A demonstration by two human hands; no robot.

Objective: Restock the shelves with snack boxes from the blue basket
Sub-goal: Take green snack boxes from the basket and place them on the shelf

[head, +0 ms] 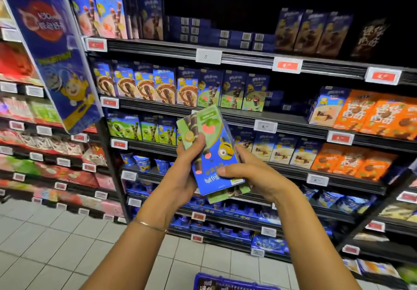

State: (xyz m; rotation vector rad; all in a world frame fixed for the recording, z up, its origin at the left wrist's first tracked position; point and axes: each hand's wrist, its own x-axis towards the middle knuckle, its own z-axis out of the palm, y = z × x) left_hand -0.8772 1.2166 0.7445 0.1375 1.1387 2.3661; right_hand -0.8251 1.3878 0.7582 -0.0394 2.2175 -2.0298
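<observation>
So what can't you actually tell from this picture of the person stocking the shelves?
Head view only:
blue basket: cut off by the bottom edge, so its contents cannot be counted.
snack boxes gripped by the left hand and right hand: the front box covers the ones behind, so their number is unclear.
price tags: too blurred and small to read.

We read "5" on white plastic shelf tag (pixel 205 56), upper black metal shelf rail (pixel 153 49); "4." on white price label (pixel 264 126), next rail down. Box print is too blurred.
</observation>
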